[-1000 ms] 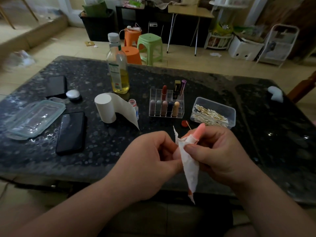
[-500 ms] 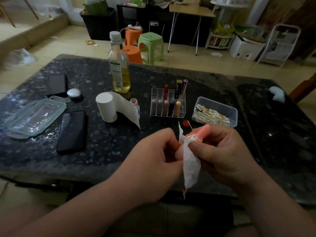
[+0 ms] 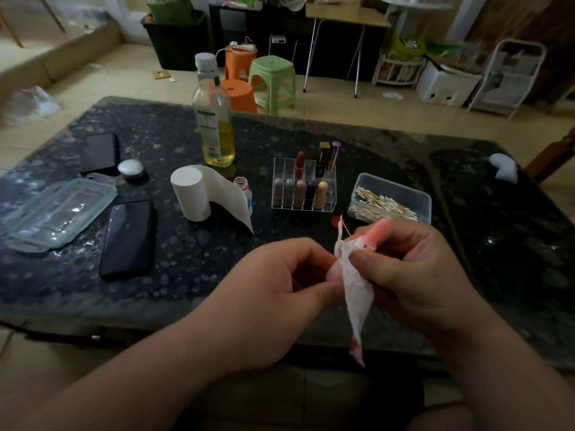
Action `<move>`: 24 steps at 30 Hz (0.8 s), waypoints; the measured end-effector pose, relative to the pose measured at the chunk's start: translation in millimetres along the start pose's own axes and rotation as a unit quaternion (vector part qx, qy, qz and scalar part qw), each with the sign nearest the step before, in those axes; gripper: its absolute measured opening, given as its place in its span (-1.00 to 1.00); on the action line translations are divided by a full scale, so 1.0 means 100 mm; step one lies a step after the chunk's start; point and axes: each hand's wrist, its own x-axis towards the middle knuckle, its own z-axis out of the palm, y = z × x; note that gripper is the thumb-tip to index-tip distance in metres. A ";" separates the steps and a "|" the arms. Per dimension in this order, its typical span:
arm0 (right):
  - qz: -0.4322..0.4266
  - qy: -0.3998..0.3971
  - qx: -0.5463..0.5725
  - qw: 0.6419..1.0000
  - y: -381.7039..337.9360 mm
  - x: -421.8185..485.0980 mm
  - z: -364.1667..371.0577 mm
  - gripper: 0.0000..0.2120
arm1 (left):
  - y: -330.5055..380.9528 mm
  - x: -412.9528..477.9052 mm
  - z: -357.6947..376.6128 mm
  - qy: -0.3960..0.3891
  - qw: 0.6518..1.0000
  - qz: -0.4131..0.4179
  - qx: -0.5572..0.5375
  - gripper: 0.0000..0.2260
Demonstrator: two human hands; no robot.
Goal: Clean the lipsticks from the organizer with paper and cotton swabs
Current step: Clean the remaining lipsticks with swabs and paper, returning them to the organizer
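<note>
My right hand (image 3: 413, 275) grips a pink lipstick (image 3: 378, 233) near the table's front edge, with a white paper piece (image 3: 356, 293) wrapped round it and hanging down, stained red at its tip. My left hand (image 3: 280, 293) pinches the lipstick's lower end beside the paper. Behind the hands stands a clear organizer (image 3: 303, 188) holding several lipsticks. To its right is a clear box of cotton swabs (image 3: 389, 202). A paper roll (image 3: 193, 194) stands left of the organizer with a strip pulled loose.
On the dark stone table (image 3: 217, 275) stand an oil bottle (image 3: 214, 119) and a small open bottle (image 3: 244, 189). A clear lid (image 3: 59, 213), two phones (image 3: 129, 237) and a round silver cap (image 3: 132, 169) lie at the left. A red cap (image 3: 336, 220) lies near the swab box.
The hands stay together at the front edge. The paper has shifted slightly along the lipstick, and its hanging tail has swung a little.
</note>
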 end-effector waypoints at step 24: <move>0.003 0.063 -0.053 0.997 0.02 0.00 0.03 -0.90 | 0.01 -0.01 0.06 0.095 0.988 0.038 0.117 -0.88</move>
